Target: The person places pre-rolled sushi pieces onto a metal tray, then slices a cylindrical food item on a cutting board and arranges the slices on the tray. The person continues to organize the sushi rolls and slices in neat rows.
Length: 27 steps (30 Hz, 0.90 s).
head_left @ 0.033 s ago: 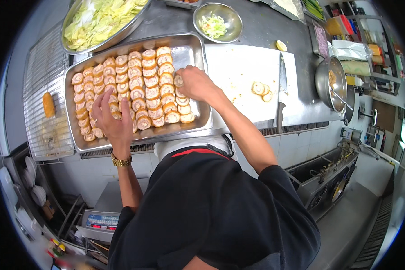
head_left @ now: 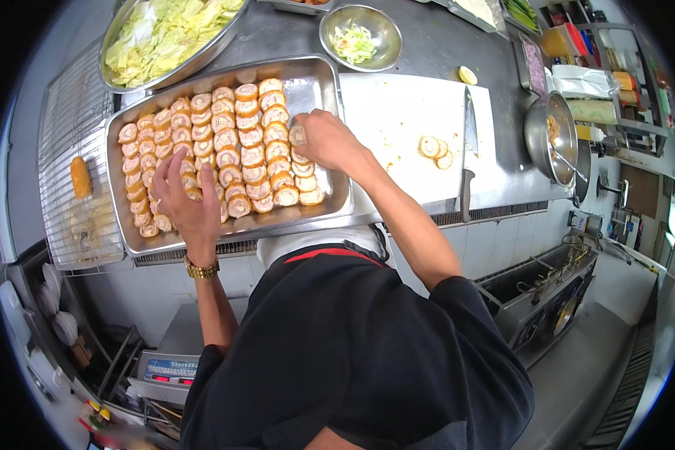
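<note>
My right hand [head_left: 328,141] pinches one round roll slice [head_left: 298,136] over the metal tray [head_left: 316,81] full of slices, my left hand [head_left: 190,201] lies open on them, and three more slices [head_left: 435,148] sit by the knife [head_left: 466,154] on the white board [head_left: 397,112].

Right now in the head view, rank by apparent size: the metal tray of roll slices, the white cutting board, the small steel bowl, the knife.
1. metal tray
2. white cutting board
3. and 4. knife and small steel bowl: unsure. The knife is longer but narrow, and the bowl sits farther off, near the bending rim.
</note>
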### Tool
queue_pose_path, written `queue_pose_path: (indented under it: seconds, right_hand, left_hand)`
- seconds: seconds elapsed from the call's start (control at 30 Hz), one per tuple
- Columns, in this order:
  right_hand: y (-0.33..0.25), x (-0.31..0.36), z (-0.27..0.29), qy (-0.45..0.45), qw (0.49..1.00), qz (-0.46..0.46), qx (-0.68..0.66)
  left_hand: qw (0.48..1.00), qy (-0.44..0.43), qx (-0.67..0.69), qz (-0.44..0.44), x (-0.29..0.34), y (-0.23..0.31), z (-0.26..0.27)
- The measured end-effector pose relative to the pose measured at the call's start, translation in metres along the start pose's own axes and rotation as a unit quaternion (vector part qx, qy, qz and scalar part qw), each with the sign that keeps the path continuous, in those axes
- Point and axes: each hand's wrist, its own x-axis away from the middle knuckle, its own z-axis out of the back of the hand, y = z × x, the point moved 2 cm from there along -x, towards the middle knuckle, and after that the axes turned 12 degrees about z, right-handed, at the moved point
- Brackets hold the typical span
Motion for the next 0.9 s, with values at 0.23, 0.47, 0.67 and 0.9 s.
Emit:
queue_pose_path:
  seconds: [0.23,0.47,0.67,0.9]
  right_hand:
    - [0.080,0.109,0.082,0.144,0.981,-0.050,0.123]
    - [0.138,0.148,0.081,-0.031,0.949,-0.094,0.299]
    - [0.077,0.118,0.113,0.059,0.992,-0.044,0.106]
    - [0.014,-0.022,0.060,-0.018,0.999,0.041,0.016]
  left_hand:
    - [1.000,0.006,-0.019,0.024,0.000,-0.018,-0.004]
    - [0.998,-0.015,0.020,0.051,0.004,-0.015,-0.017]
    - [0.997,-0.002,-0.004,0.074,0.007,-0.018,-0.006]
    - [0.999,-0.007,0.040,0.034,0.005,0.000,-0.010]
